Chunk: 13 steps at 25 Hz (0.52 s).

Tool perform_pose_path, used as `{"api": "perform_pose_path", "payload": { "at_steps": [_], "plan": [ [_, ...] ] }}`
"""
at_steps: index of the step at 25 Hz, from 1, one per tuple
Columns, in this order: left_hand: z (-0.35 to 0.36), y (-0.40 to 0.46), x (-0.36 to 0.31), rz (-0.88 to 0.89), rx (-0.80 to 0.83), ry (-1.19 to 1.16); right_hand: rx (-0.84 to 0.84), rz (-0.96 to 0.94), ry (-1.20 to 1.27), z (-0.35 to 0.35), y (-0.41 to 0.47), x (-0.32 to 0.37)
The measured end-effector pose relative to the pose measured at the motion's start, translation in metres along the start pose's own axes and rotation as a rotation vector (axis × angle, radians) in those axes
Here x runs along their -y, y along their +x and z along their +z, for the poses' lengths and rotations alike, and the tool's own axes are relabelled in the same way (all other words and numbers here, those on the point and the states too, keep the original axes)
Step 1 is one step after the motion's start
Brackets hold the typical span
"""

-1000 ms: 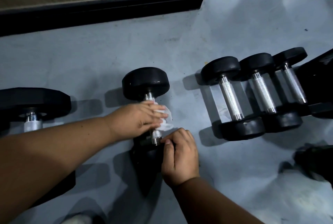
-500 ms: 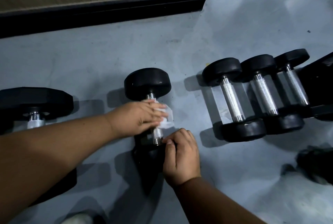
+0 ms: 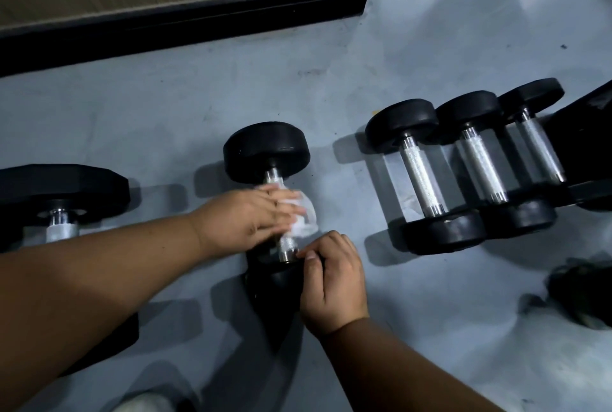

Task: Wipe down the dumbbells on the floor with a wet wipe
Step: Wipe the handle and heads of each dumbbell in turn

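Left of both hands, a large dumbbell point(image 3: 63, 193) lies on the grey floor point(image 3: 198, 107), its near end hidden under the left forearm. The left hand point(image 3: 245, 219) reaches in from the left and lies across the handle of the middle dumbbell point(image 3: 266, 150), fingers stretched over a white wipe point(image 3: 303, 218) and pressing it against the bar; the wipe bulges out past the fingertips on the far side. The hand is slightly blurred. Just below it, nearly touching, the right hand point(image 3: 332, 282) is curled round the rim of this dumbbell's near head, thumb at the end of the bar, gripping it. The dumbbell lies on the floor with its far head pointing away from the hands. Right of the hands, well apart, three smaller dumbbells point(image 3: 420, 173) lie side by side, touching each other. Beyond them stands a black frame point(image 3: 589, 133), and nearer, at the right edge, a dark blurred object point(image 3: 583, 292) that cannot be identified.
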<state>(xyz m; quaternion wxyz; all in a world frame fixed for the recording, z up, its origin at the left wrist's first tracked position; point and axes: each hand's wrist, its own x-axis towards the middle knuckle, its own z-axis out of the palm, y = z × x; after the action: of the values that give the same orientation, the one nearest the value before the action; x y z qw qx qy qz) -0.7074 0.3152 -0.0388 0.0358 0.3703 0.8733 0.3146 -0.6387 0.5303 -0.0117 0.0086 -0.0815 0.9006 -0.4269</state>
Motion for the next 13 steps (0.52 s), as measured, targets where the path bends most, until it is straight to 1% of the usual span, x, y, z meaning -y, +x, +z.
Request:
{"api": "perform_pose_path", "payload": {
  "at_steps": [2, 4, 5, 7, 9, 10, 13],
  "plan": [
    [-0.006, 0.006, 0.009, -0.115, -0.074, -0.023, 0.002, 0.005, 0.003, 0.0, 0.0, -0.001],
    [0.001, 0.005, -0.001, -0.148, -0.104, -0.01, 0.0, 0.01, 0.018, -0.001, 0.001, -0.002],
    [0.01, 0.001, -0.011, -0.119, -0.091, 0.006, -0.003, 0.012, 0.027, -0.002, 0.001, -0.003],
    [0.021, -0.007, -0.029, -0.034, -0.022, -0.037, -0.011, 0.003, 0.038, -0.004, 0.002, -0.006],
    [0.018, -0.007, -0.024, 0.035, 0.034, -0.053, -0.018, -0.004, 0.041, -0.005, 0.003, -0.008],
    [0.014, -0.003, -0.017, 0.026, 0.034, -0.039, -0.02, -0.005, 0.048, -0.005, 0.003, -0.007],
    [0.001, 0.011, 0.003, -0.135, -0.049, -0.041, 0.02, 0.034, 0.062, -0.009, 0.006, -0.005]
  ]
}}
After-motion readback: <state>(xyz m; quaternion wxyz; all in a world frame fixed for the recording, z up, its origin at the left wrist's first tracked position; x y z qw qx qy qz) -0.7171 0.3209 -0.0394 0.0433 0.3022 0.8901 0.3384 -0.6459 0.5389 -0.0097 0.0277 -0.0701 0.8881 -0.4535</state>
